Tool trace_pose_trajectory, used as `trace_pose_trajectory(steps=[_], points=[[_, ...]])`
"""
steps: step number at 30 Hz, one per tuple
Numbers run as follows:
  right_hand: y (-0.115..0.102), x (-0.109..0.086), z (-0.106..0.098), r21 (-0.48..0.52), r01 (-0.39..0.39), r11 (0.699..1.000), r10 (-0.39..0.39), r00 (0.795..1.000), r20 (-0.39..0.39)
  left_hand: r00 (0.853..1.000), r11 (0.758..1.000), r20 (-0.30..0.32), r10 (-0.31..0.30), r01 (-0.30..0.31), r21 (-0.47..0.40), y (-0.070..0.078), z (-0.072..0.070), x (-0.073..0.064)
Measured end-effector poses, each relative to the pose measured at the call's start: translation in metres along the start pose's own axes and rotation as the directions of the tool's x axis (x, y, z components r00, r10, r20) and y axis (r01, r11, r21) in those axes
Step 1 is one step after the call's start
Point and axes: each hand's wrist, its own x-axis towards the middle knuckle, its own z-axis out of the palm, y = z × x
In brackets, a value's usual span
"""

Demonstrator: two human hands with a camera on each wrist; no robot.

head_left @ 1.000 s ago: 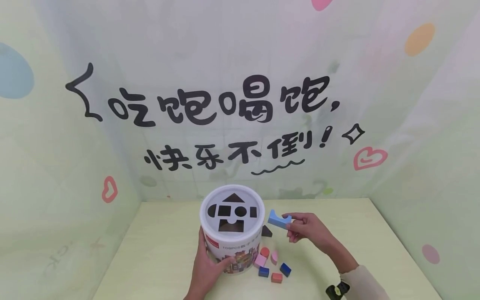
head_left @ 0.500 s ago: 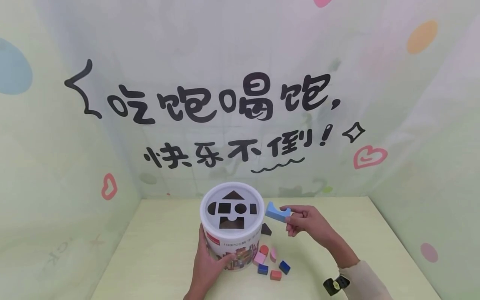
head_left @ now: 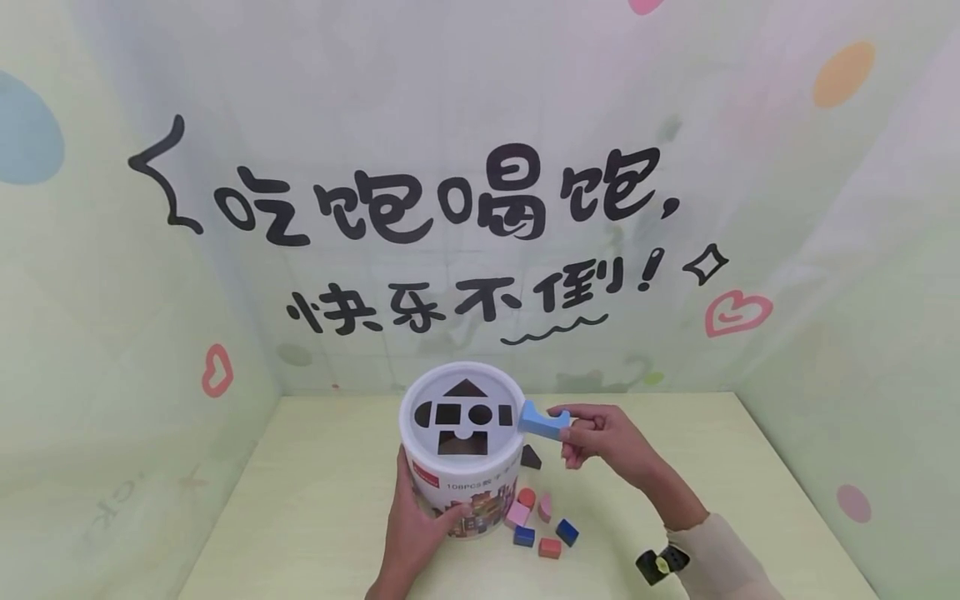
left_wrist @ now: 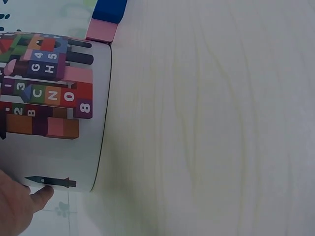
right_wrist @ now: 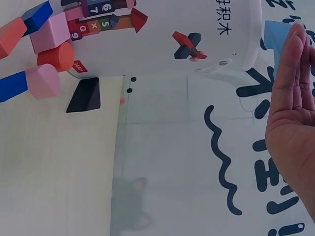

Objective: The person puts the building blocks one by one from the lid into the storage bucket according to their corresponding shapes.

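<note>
A white tub (head_left: 480, 500) with printed toy blocks on its wall stands at the front middle of the table. Its lid (head_left: 501, 446) has cut-outs: a triangle, half-round, square, circle, narrow rectangle and a notched rectangle. My left hand (head_left: 418, 533) grips the tub from the left, thumb across the front, other fingers largely hidden behind its side. Between thumb and fingers, my right hand (head_left: 611, 442) pinches a light blue arch block (head_left: 543, 422) by its right end. The block's left end is right at the lid's right rim, curved notch upward.
Right of the tub lie small blocks: a red-orange cylinder (head_left: 527, 497), a pink block (head_left: 517, 515), a pink rounded piece (head_left: 545, 507), two blue blocks (head_left: 567, 532) and a red one (head_left: 550, 547). Behind them is a black triangular block (head_left: 531, 457). A lettered backdrop (head_left: 420, 350) rises behind the table.
My right hand has moved left with the blue arch block, bringing it from a gap beside the tub to the lid's rim. The left hand keeps its hold on the tub.
</note>
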Motion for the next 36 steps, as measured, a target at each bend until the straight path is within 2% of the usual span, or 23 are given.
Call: trace_pose_trajectory(steps=[16, 25, 30, 36], points=[[-0.007, 0.02, 0.028, 0.039, 0.056, 0.998, -0.059, 0.996, 0.074, 1.0, 1.0, 0.002, -0.02, 0.02, -0.004, -0.003, 0.0, -0.002], [-0.008, 0.029, 0.039, 0.063, 0.044, 0.997, -0.05, 0.994, 0.099, 1.0, 1.0, 0.01, -0.021, 0.021, -0.016, -0.002, 0.0, -0.002], [-0.014, 0.032, 0.046, 0.043, 0.033, 0.999, -0.038, 0.994, 0.1, 0.999, 0.999, -0.001, -0.034, 0.034, 0.012, -0.001, 0.0, -0.001], [-0.021, 0.037, 0.054, 0.0, -0.004, 1.0, 0.004, 0.994, 0.111, 1.0, 1.0, 0.011, -0.01, 0.01, 0.005, -0.003, 0.0, 0.001]])
